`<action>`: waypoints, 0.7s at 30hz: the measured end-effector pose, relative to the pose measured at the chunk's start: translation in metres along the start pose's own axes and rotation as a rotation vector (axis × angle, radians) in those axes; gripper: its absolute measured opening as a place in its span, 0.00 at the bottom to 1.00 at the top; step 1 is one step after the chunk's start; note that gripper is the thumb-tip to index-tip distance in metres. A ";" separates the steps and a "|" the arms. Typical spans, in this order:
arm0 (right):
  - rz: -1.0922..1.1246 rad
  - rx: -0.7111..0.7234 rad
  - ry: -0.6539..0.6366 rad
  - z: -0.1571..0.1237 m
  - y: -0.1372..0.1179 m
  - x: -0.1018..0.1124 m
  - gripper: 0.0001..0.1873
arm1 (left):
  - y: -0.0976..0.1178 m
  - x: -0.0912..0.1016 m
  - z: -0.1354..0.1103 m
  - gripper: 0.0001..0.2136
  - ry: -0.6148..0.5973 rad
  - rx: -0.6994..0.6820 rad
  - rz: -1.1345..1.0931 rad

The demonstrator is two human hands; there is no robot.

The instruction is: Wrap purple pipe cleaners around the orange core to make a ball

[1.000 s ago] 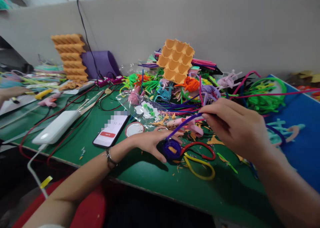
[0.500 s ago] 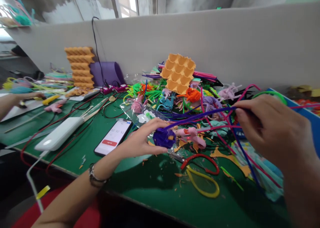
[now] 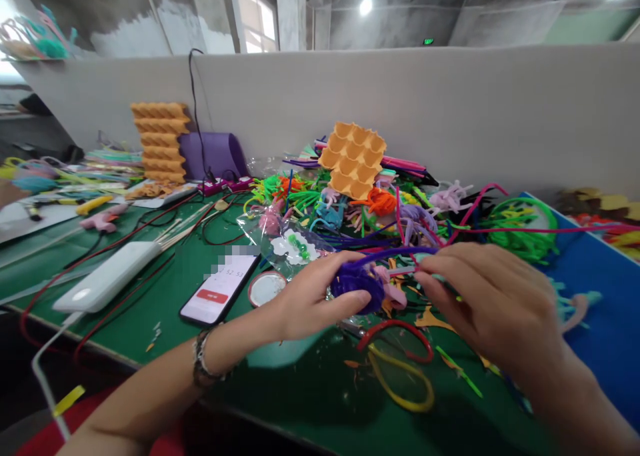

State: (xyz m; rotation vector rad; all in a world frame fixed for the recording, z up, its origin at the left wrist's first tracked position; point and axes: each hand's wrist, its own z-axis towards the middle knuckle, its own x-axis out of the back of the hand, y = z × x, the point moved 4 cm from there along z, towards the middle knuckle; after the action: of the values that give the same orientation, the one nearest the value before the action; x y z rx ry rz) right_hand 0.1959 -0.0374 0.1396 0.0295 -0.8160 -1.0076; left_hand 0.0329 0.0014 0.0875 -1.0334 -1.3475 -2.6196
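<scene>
My left hand (image 3: 315,296) is closed around a purple coil of pipe cleaner (image 3: 354,283), held a little above the green table (image 3: 295,383). From the coil a purple pipe cleaner strand (image 3: 395,253) runs right to my right hand (image 3: 480,299), whose fingers pinch it. A bracelet circles my left wrist. Just below the hands lie a red pipe cleaner loop (image 3: 395,333) and a yellow pipe cleaner loop (image 3: 400,379). A pink glue gun (image 3: 395,295) lies partly hidden behind the coil.
A heap of coloured pipe cleaners (image 3: 400,209) and an orange egg tray (image 3: 353,159) fill the back. A phone (image 3: 217,289), a round lid (image 3: 266,288), a white power bank (image 3: 103,283) and red cables lie left. A blue board (image 3: 595,276) is at right, a grey partition behind.
My left hand lifted the purple coil off the table. My right hand pulled the strand out to the right, then came back in close to the coil. The view tilted upward.
</scene>
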 end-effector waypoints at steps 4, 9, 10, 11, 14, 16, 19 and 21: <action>0.306 -0.185 -0.165 -0.001 -0.007 -0.009 0.18 | 0.005 -0.003 0.001 0.19 0.021 -0.074 0.125; 0.527 -0.419 -0.094 -0.001 -0.008 -0.018 0.11 | 0.011 -0.010 0.005 0.25 0.026 -0.190 0.383; 0.577 -0.421 -0.064 0.000 -0.009 -0.019 0.09 | 0.011 -0.011 0.006 0.26 0.017 -0.197 0.424; 0.619 -0.412 -0.032 0.001 -0.010 -0.019 0.08 | 0.011 -0.013 0.007 0.27 0.000 -0.200 0.454; 0.659 -0.364 0.039 0.003 -0.013 -0.017 0.06 | 0.012 -0.014 0.009 0.28 -0.069 -0.193 0.491; 0.652 -0.349 0.057 0.004 -0.012 -0.016 0.07 | 0.013 -0.013 0.009 0.28 -0.104 -0.184 0.477; 0.759 -0.396 0.019 0.003 -0.007 -0.017 0.06 | 0.014 -0.009 0.009 0.27 -0.168 -0.173 0.432; 0.884 -0.471 -0.053 0.002 -0.003 -0.019 0.05 | 0.016 -0.007 0.007 0.26 -0.220 -0.170 0.393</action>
State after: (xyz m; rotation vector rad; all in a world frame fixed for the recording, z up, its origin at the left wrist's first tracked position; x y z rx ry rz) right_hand 0.1875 -0.0237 0.1284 -0.7077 -0.5255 -0.3317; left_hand 0.0474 -0.0050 0.0975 -1.4735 -0.8442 -2.4065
